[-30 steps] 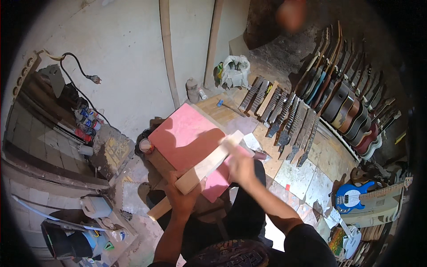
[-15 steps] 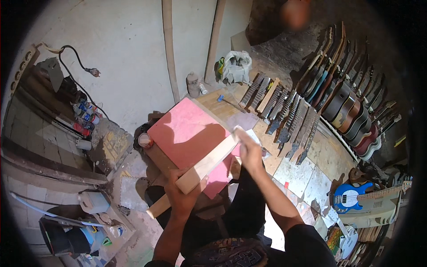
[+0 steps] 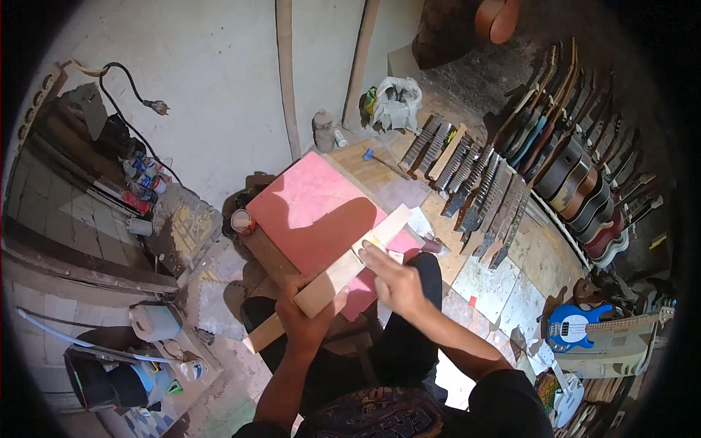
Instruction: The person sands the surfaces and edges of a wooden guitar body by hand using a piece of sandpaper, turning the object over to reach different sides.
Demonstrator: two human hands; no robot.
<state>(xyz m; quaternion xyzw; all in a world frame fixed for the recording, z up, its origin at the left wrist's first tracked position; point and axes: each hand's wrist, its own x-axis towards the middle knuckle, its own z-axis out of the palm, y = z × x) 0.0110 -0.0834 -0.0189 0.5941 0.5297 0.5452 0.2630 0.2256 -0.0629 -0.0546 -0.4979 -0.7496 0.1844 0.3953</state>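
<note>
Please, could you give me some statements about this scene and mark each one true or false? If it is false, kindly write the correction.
1. The left hand grips the pale wooden piece. True.
2. The right hand is far from the pale wooden piece. False: it is right at that piece.
3. The board beneath the pale wooden piece is green. False: it is pink.
4. A blue guitar is at the right side of the picture. True.
5. The power plug is in a socket. False: it hangs loose.
</note>
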